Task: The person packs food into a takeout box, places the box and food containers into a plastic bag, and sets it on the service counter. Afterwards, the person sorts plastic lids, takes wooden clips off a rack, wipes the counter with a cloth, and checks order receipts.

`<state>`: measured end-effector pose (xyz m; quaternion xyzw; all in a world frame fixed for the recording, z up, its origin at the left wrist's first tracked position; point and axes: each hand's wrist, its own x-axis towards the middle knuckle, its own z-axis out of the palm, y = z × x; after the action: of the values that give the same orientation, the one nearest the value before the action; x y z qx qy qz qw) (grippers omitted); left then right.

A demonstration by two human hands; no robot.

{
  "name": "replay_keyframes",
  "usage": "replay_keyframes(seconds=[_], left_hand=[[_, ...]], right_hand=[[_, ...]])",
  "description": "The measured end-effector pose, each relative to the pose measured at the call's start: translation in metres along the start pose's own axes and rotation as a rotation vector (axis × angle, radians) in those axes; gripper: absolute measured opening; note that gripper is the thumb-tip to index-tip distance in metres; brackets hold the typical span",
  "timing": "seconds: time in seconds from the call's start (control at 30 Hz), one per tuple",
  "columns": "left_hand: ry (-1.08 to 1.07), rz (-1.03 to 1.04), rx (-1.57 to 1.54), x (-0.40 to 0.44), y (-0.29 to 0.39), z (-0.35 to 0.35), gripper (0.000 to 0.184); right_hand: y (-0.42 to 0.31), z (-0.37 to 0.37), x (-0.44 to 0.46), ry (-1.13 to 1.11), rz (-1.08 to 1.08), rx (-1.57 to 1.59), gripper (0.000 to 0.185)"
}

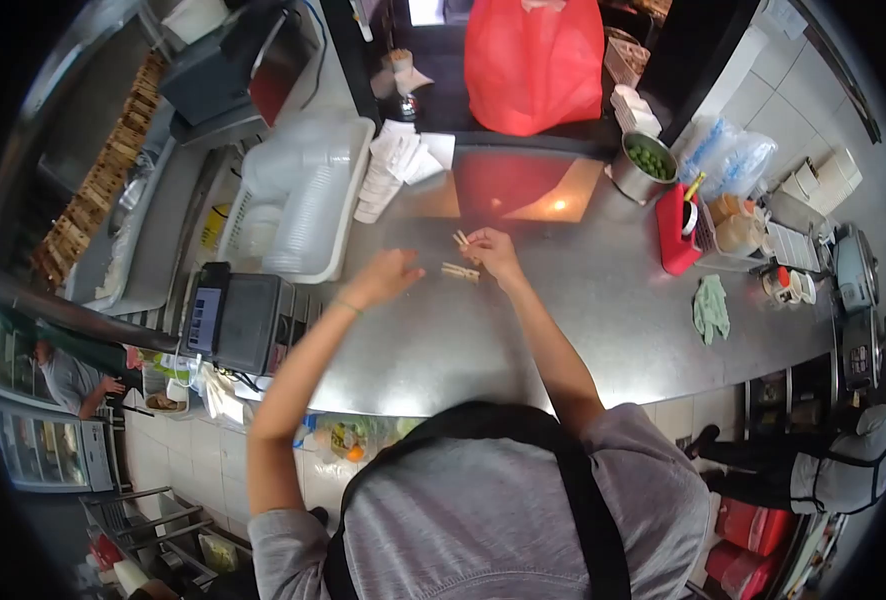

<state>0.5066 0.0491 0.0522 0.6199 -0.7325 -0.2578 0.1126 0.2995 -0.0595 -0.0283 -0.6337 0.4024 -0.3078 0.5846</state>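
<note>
Over the steel counter, my right hand pinches a small wooden clothespin between its fingertips. Just below those fingers a second wooden clothespin lies on the counter. My left hand is to the left of it, held over the counter with its fingers apart and nothing visible in them. The fingertips of my left hand do not touch the lying clothespin.
A white tray of clear plastic containers stands left, beside paper slips. A large red bag is at the back. Right are a metal pot, a red holder and a green cloth. Another person stands far right.
</note>
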Motion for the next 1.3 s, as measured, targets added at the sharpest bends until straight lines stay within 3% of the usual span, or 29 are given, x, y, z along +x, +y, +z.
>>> replay_keyframes(seconds=[0.03, 0.07, 0.13, 0.17, 0.23, 0.3, 0.4, 0.47, 0.5, 0.57, 0.73, 0.77, 0.83, 0.9, 0.97, 1.03, 1.07, 1.13, 1.17, 1.23, 1.3], left_hand=[[0.16, -0.047, -0.177, -0.003, 0.005, 0.006, 0.044], [0.176, -0.048, -0.16, -0.008, 0.017, 0.004, 0.044], [0.067, -0.178, -0.645, -0.015, 0.04, 0.0, 0.041], [0.09, -0.177, -0.629, -0.017, 0.045, 0.0, 0.041], [0.197, -0.146, -0.975, -0.023, 0.049, 0.0, 0.038], [0.295, -0.042, -1.046, -0.04, 0.048, -0.01, 0.034], [0.393, -0.054, -0.775, -0.077, 0.038, -0.044, 0.027], [0.455, -0.177, 0.173, -0.113, 0.054, -0.072, 0.022], [0.466, -0.203, 0.178, -0.13, 0.055, -0.077, 0.022], [0.485, -0.19, 0.349, -0.154, 0.048, -0.098, 0.02], [0.287, -0.283, 0.409, -0.189, 0.028, -0.185, 0.017], [0.298, -0.191, 0.448, -0.19, 0.016, -0.204, 0.02], [0.067, -0.271, 0.201, -0.188, 0.002, -0.257, 0.023], [0.092, -0.315, 0.166, -0.176, 0.001, -0.315, 0.027], [0.438, -0.161, 0.387, -0.158, -0.051, -0.369, 0.022], [0.81, -0.204, 0.631, -0.137, -0.103, -0.414, 0.026], [0.81, -0.193, 0.632, -0.127, -0.119, -0.43, 0.026], [0.994, -0.445, 0.767, -0.109, -0.146, -0.455, 0.043], [0.996, -0.437, 0.762, -0.101, -0.16, -0.465, 0.043], [1.014, -0.498, 0.405, -0.089, -0.174, -0.479, 0.055], [1.025, -0.5, 0.387, -0.08, -0.176, -0.486, 0.055]], right_hand=[[-0.017, 0.0, -0.002, -0.057, 0.101, 0.504, 0.023], [-0.039, 0.001, -0.006, -0.172, 0.112, 0.684, 0.03], [-0.069, 0.011, -0.016, -0.267, 0.06, 0.766, 0.03], [-0.081, 0.018, -0.02, -0.355, 0.025, 0.841, 0.03], [-0.104, 0.033, -0.032, -0.464, -0.032, 0.834, 0.033], [-0.128, 0.056, -0.044, -0.532, -0.051, 0.841, 0.038], [-0.154, 0.074, -0.036, -0.659, -0.167, 0.737, 0.042], [-0.169, 0.082, -0.028, -0.577, -0.501, 0.294, 0.034], [-0.174, 0.087, -0.027, -0.604, -0.504, 0.303, 0.034], [-0.201, 0.095, -0.022, -0.771, -0.583, -0.271, 0.026], [-0.246, 0.156, 0.001, -0.822, -0.953, -0.417, 0.024], [-0.258, 0.166, 0.01, -0.813, -0.959, -0.409, 0.024], [-0.286, 0.185, 0.029, -0.872, -0.824, -0.391, 0.022], [-0.304, 0.209, 0.054, -0.85, -0.76, -0.3, 0.021], [-0.324, 0.227, 0.078, -0.823, -0.693, -0.219, 0.02], [-0.343, 0.242, 0.097, -0.858, -0.522, -0.188, 0.021], [-0.348, 0.25, 0.105, -0.847, -0.524, -0.19, 0.021], [-0.355, 0.263, 0.121, -0.74, -0.523, -0.194, 0.023], [-0.357, 0.266, 0.127, -0.732, -0.522, -0.199, 0.023], [-0.36, 0.269, 0.138, -0.73, -0.427, -0.13, 0.025], [-0.362, 0.267, 0.144, -0.728, -0.416, -0.114, 0.025]])
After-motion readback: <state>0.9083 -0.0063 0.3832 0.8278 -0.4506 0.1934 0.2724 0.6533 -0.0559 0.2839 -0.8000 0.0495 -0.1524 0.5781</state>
